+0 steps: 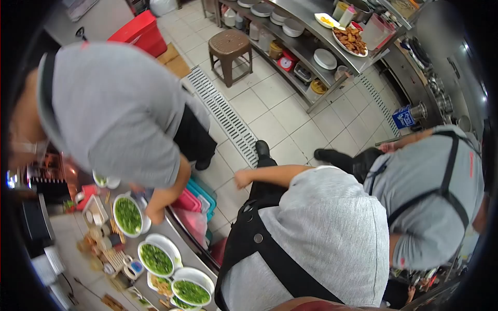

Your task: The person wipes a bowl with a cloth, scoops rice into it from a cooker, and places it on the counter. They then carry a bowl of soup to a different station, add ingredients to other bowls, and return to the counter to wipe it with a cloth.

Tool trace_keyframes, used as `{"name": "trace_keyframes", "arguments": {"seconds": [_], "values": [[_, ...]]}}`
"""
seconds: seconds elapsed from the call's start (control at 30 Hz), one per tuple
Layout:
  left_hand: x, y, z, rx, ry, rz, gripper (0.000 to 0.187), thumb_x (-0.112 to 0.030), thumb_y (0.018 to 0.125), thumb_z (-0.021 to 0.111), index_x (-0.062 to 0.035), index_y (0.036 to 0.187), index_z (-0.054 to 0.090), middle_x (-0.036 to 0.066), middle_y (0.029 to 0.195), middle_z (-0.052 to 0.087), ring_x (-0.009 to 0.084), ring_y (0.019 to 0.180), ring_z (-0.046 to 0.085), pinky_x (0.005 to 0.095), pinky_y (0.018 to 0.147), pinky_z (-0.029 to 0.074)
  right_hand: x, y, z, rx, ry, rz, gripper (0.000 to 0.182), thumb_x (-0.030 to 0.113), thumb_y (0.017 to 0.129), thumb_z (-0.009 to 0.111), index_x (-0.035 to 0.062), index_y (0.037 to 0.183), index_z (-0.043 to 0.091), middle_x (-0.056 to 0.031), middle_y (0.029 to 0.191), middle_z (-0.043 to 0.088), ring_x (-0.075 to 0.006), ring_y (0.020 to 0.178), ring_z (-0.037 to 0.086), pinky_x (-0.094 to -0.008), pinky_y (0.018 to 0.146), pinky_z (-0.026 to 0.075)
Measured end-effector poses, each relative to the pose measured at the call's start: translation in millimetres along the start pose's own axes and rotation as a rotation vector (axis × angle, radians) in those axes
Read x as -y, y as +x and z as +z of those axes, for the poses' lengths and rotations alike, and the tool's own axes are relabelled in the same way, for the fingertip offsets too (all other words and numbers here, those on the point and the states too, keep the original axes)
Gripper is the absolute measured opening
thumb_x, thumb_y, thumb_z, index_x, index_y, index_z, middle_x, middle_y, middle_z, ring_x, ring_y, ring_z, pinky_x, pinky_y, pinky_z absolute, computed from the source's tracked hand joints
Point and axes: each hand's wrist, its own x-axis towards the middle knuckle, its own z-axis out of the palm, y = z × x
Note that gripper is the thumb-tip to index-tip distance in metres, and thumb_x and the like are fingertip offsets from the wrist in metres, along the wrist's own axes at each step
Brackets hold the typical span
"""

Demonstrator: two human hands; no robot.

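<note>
My right hand (pixel 243 179) hangs in front of my black apron (pixel 249 220), over the tiled floor. Its fingers look loosely curled, and nothing shows in them. My left hand is out of view. Nearest to my right hand, below the counter edge, are a pink container (pixel 188 201) and a teal crate (pixel 205 197). On the counter to the left stand white bowls of chopped greens: an upper bowl (pixel 128 215), a middle bowl (pixel 155 259) and a lower bowl (pixel 191 291). A co-worker's hand (pixel 154 213) is at the upper bowl's edge.
One co-worker (pixel 119 114) leans over the counter at left; another (pixel 430 192) stands at right. A brown stool (pixel 230 49) and a floor drain grate (pixel 223 111) lie ahead. A steel shelf table (pixel 311 44) holds plates and a platter of fried food (pixel 350 41).
</note>
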Motion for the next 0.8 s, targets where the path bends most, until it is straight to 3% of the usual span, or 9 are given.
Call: {"name": "trace_keyframes", "arguments": {"seconds": [0.03, 0.07, 0.1, 0.17, 0.23, 0.43, 0.57, 0.63, 0.8], "values": [[-10.7, 8.5, 30.0, 0.035, 0.056, 0.025, 0.038, -0.029, 0.087, 0.045, 0.0006, 0.111, 0.047, 0.022, 0.105, 0.050, 0.0287, 0.096, 0.053, 0.0361, 0.079, 0.046, -14.7, -63.9, -39.2, 0.017, 0.375, 0.747, 0.042, 0.045, 0.074, 0.057, 0.0047, 0.067, 0.063, -0.0129, 0.070, 0.062, -0.0309, 0.069, 0.059, -0.0405, 0.061, 0.046], [-19.8, 15.9, 61.2, 0.062, 0.107, 0.052, 0.038, -0.029, 0.087, 0.045, 0.0004, 0.111, 0.048, 0.022, 0.104, 0.050, 0.0285, 0.095, 0.053, 0.0360, 0.078, 0.046, -37.0, -123.1, -61.7, -0.205, 0.559, 1.138, 0.048, 0.049, 0.075, 0.054, 0.0021, 0.067, 0.062, -0.0154, 0.072, 0.062, -0.0315, 0.071, 0.059, -0.0409, 0.064, 0.047], [-29.8, 22.8, 94.2, 0.089, 0.161, 0.080, 0.037, -0.029, 0.087, 0.045, 0.0003, 0.110, 0.048, 0.022, 0.102, 0.050, 0.0283, 0.094, 0.053, 0.0358, 0.078, 0.046, -114.6, -172.9, 3.4, -0.375, 0.478, 1.312, 0.052, 0.050, 0.078, 0.050, 0.0013, 0.063, 0.062, -0.0162, 0.069, 0.062, -0.0283, 0.064, 0.061, -0.0394, 0.059, 0.048], [-39.5, 34.0, 163.5, 0.140, 0.281, 0.120, 0.037, -0.029, 0.087, 0.045, 0.0000, 0.109, 0.049, 0.022, 0.100, 0.051, 0.0280, 0.093, 0.054, 0.0356, 0.077, 0.046, -162.6, -286.4, -43.5, -0.856, 0.944, 1.703, 0.048, 0.044, 0.085, 0.043, 0.0015, 0.072, 0.060, -0.0141, 0.059, 0.059, -0.0246, 0.043, 0.056, -0.0363, 0.044, 0.047], [-38.2, 36.1, 243.9, 0.194, 0.392, 0.142, 0.037, -0.030, 0.087, 0.045, -0.0002, 0.108, 0.050, 0.021, 0.098, 0.052, 0.0276, 0.091, 0.054, 0.0354, 0.075, 0.046, -233.1, -386.4, -54.8, -1.117, 0.910, 2.015, 0.034, 0.034, 0.083, 0.054, 0.0006, 0.082, 0.056, -0.0149, 0.067, 0.059, -0.0234, 0.052, 0.059, -0.0350, 0.041, 0.047], [5.8, 19.1, 441.6, 0.279, 0.788, -0.008, 0.036, -0.031, 0.087, 0.045, -0.0011, 0.104, 0.052, 0.021, 0.091, 0.054, 0.0265, 0.087, 0.056, 0.0347, 0.072, 0.046, -379.0, -595.4, -18.7, -2.298, 1.382, 1.963, 0.053, 0.040, 0.070, 0.069, -0.0009, 0.101, 0.054, -0.0157, 0.091, 0.056, -0.0262, 0.068, 0.058, -0.0340, 0.053, 0.049], [52.6, 7.1, 501.4, 0.335, 1.054, -0.194, 0.035, -0.032, 0.087, 0.045, -0.0016, 0.102, 0.054, 0.021, 0.086, 0.056, 0.0258, 0.084, 0.057, 0.0342, 0.069, 0.046, -434.5, -689.6, 31.2, -2.436, 1.554, 2.185, 0.056, 0.051, 0.069, 0.066, 0.0035, 0.095, 0.054, -0.0096, 0.085, 0.051, -0.0232, 0.064, 0.052, -0.0341, 0.054, 0.047], [69.2, 8.2, 505.4, 0.375, 1.168, -0.266, 0.035, -0.033, 0.087, 0.045, -0.0019, 0.101, 0.055, 0.021, 0.084, 0.057, 0.0254, 0.082, 0.058, 0.0340, 0.068, 0.046, -449.5, -706.2, 41.4, -2.614, 1.254, 2.231, 0.053, 0.051, 0.069, 0.067, 0.0066, 0.094, 0.053, -0.0069, 0.079, 0.049, -0.0203, 0.059, 0.048, -0.0314, 0.050, 0.044], [87.0, 70.3, 503.0, 0.679, 1.492, -0.129, 0.035, -0.034, 0.087, 0.045, -0.0026, 0.098, 0.057, 0.020, 0.078, 0.059, 0.0245, 0.078, 0.059, 0.0334, 0.065, 0.047, -452.7, -717.7, 70.7, -2.799, 1.182, 1.994, 0.033, 0.035, 0.075, 0.067, 0.0116, 0.095, 0.054, -0.0059, 0.081, 0.056, -0.0181, 0.056, 0.052, -0.0262, 0.047, 0.047]]}}
